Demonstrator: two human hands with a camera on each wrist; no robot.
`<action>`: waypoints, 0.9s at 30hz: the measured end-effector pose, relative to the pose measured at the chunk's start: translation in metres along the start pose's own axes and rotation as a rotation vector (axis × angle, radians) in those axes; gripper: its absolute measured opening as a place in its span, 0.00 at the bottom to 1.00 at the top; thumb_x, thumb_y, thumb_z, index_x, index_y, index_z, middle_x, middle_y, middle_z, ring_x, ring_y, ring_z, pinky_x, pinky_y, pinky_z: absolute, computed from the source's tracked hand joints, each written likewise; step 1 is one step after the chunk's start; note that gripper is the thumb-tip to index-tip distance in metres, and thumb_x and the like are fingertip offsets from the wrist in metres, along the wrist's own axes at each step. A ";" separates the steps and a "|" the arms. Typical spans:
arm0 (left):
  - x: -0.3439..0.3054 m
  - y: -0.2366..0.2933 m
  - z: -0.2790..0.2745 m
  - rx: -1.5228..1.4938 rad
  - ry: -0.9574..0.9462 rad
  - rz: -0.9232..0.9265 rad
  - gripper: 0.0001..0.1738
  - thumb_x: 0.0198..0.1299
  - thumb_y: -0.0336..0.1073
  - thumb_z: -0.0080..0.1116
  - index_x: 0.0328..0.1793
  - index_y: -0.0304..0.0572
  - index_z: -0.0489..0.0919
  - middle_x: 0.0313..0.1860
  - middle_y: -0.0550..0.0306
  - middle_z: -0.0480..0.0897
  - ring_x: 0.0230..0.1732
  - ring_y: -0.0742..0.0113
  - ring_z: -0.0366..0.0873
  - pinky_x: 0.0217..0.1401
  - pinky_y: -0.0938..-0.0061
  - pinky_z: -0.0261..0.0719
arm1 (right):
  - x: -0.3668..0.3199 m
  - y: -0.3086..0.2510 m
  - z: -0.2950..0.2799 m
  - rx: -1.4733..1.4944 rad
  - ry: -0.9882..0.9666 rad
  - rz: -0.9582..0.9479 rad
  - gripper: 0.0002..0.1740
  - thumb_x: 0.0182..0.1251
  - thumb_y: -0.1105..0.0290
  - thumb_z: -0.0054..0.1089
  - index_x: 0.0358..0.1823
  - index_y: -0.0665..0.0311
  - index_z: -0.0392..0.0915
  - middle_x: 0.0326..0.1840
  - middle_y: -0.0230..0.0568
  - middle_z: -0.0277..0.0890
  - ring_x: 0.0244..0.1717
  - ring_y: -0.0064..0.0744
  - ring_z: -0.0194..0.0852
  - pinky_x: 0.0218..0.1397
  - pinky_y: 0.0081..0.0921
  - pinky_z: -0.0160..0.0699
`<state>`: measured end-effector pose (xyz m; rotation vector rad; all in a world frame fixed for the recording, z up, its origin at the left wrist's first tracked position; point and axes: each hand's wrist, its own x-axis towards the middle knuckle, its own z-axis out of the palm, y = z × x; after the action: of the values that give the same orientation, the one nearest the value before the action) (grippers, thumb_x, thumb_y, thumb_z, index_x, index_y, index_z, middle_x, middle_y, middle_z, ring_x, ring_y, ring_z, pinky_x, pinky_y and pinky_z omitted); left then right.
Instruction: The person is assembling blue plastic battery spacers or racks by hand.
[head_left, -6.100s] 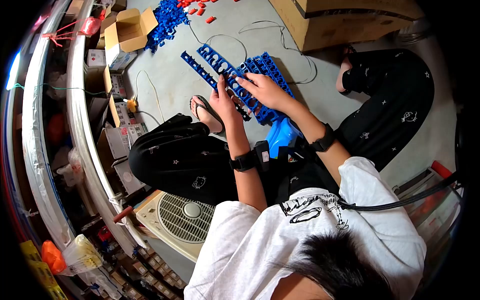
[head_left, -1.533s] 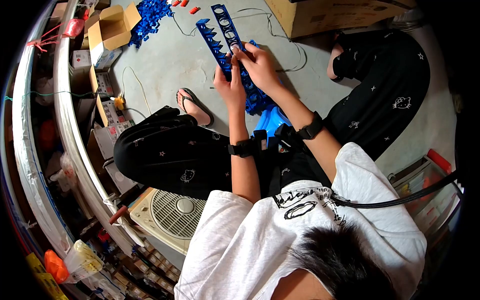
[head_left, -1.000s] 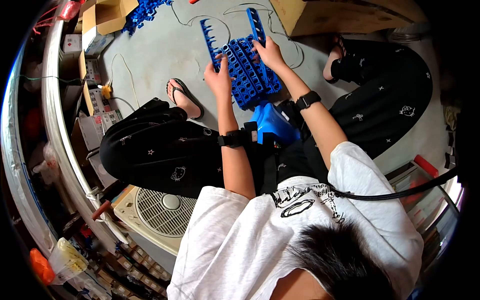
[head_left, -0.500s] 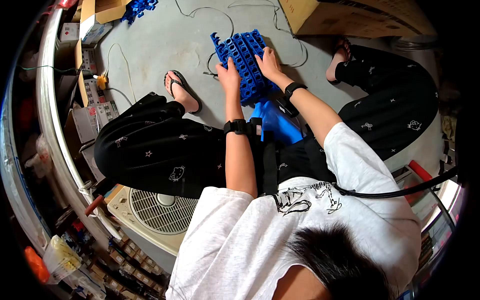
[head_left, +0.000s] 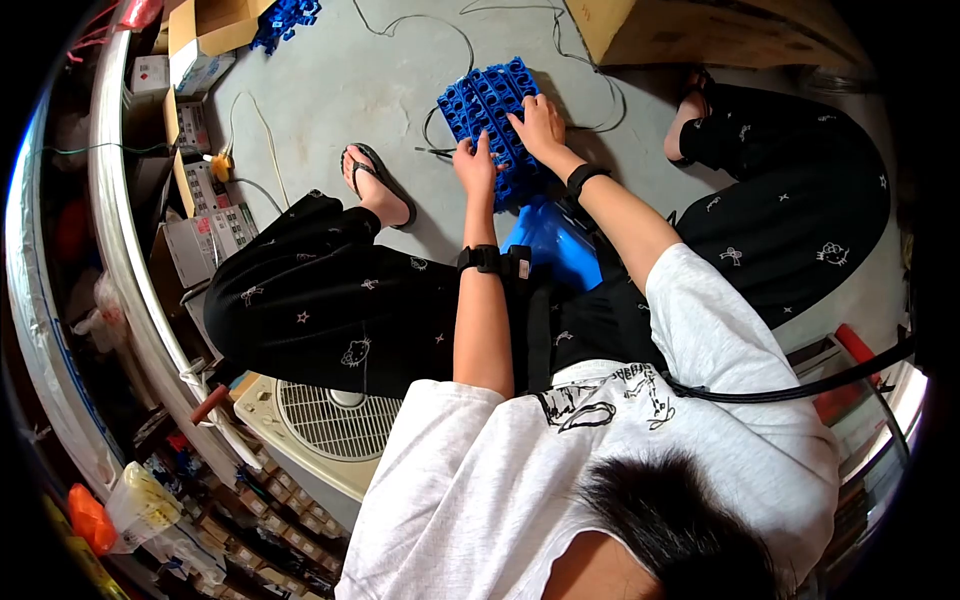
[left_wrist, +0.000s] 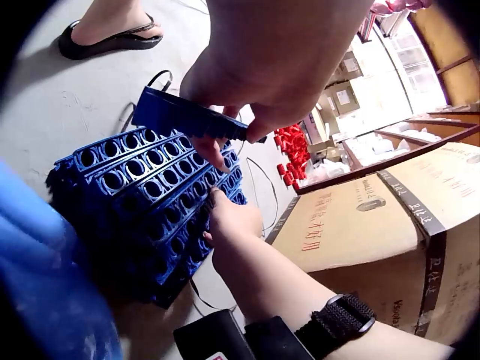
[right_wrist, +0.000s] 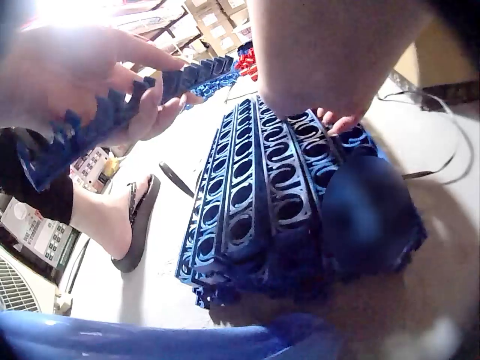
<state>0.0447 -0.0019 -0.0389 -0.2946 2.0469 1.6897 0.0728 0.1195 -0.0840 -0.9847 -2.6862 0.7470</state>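
Several long blue plastic strips with rows of round holes lie side by side as a stack (head_left: 495, 95) on the floor between the person's feet. My left hand (head_left: 478, 168) pinches a separate blue toothed strip (left_wrist: 169, 111) above the stack's left side; the right wrist view shows its row of pointed teeth. At the stack's right side is my right hand (head_left: 542, 128), with bent fingers gripping an outer blue strip there. A dark, blurred blue end (right_wrist: 367, 214) of the outer part stands close to the right wrist camera.
Smooth blue plastic (head_left: 555, 240) sits between the legs, just below the stack. Thin cables (head_left: 590, 75) run over the floor behind. A large cardboard box (head_left: 690, 30) stands at back right, loose blue pieces (head_left: 285, 25) at back left. A box fan (head_left: 335, 420) is by the left leg.
The hands, a second ago apart with a strip raised in each, have come down to the stack. The right strip now lies against it; the left hand still holds its toothed strip.
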 end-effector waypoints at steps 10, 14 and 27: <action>0.014 0.004 0.003 -0.214 -0.187 -0.032 0.17 0.59 0.40 0.56 0.44 0.30 0.76 0.30 0.54 0.80 0.29 0.70 0.79 0.27 0.79 0.80 | 0.024 -0.011 0.005 1.150 -0.569 0.183 0.20 0.64 0.52 0.50 0.31 0.61 0.79 0.21 0.25 0.71 0.20 0.17 0.67 0.26 0.16 0.68; 0.022 0.016 0.010 -0.186 -0.243 -0.085 0.16 0.61 0.42 0.53 0.42 0.34 0.76 0.30 0.56 0.80 0.28 0.70 0.79 0.32 0.78 0.79 | 0.031 -0.011 -0.025 1.246 -0.734 0.329 0.16 0.62 0.50 0.54 0.35 0.54 0.79 0.25 0.20 0.68 0.26 0.13 0.63 0.28 0.12 0.65; 0.051 -0.047 -0.020 0.226 0.429 0.310 0.11 0.53 0.34 0.58 0.38 0.33 0.76 0.33 0.51 0.79 0.34 0.63 0.76 0.40 0.71 0.74 | 0.048 0.066 -0.021 0.394 -0.242 0.098 0.20 0.58 0.53 0.58 0.31 0.66 0.80 0.24 0.42 0.77 0.24 0.34 0.74 0.31 0.27 0.70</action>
<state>0.0172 -0.0253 -0.1010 -0.2956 2.6953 1.6501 0.0796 0.2020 -0.1004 -0.9784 -2.5385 1.4306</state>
